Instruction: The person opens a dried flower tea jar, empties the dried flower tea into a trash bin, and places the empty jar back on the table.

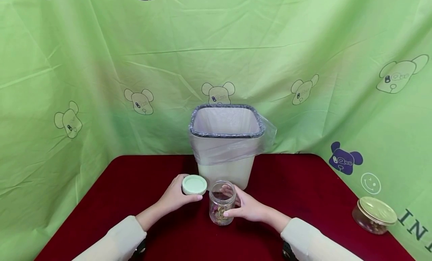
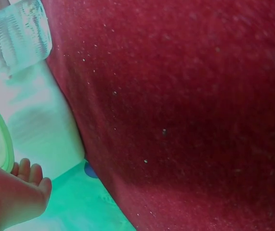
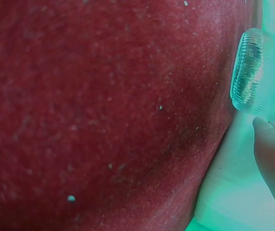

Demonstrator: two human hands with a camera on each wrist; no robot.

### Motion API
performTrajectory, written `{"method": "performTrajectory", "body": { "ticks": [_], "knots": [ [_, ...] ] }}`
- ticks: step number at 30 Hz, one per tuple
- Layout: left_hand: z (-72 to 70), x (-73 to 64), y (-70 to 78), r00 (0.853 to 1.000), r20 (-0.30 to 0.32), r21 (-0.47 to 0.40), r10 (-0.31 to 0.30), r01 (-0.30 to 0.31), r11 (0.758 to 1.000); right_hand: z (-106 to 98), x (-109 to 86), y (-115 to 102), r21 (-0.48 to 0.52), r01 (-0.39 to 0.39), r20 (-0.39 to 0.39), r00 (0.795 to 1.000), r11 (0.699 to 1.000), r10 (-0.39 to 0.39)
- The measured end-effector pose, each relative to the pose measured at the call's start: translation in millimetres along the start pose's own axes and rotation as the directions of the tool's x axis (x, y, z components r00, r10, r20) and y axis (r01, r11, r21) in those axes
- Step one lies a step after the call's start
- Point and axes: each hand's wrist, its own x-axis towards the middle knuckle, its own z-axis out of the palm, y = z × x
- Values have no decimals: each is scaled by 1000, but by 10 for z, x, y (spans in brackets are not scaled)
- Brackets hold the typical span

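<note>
Works before a green backdrop (image 1: 256, 47) at a red-covered desk (image 1: 131, 178), facing a bag-lined bin (image 1: 226, 171), with a lidded clear tub (image 1: 374, 216) at the right edge. Grips a ribbed clear jar (image 1: 217, 203), uncapped and upright with dried bits (image 1: 220, 211) inside, in front of the bin, with fingers and thumb of the right hand (image 1: 249, 206) round its side; cannot tell whether lifted or resting. Holds a pale green lid (image 1: 194, 184) by its rim in the left hand's (image 1: 173, 194) fingers, beside the jar, apart from it.

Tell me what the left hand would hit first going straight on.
Probably the lined bin: the left hand, holding the pale green lid, points toward its lower wall, though depth is unclear.
</note>
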Motion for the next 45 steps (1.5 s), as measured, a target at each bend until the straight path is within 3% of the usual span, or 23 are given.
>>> {"method": "performTrajectory", "body": {
  "ticks": [5,17,25,45],
  "knots": [
    [2,23,-48,999,39,35,-16,14,999,-5,-4,5,1,8,1,1000,1000,-8],
    [70,57,-149,991,130,153,39,-59,986,-3,-4,-17,19,27,13,1000,999,-28],
    [110,52,-196,981,192,211,29,-70,975,2,-13,-20,12,8,13,1000,1000,-8],
    [187,59,-254,975,214,213,52,-98,972,-1,-18,-31,-4,-15,11,1000,1000,15]
  ]
}}
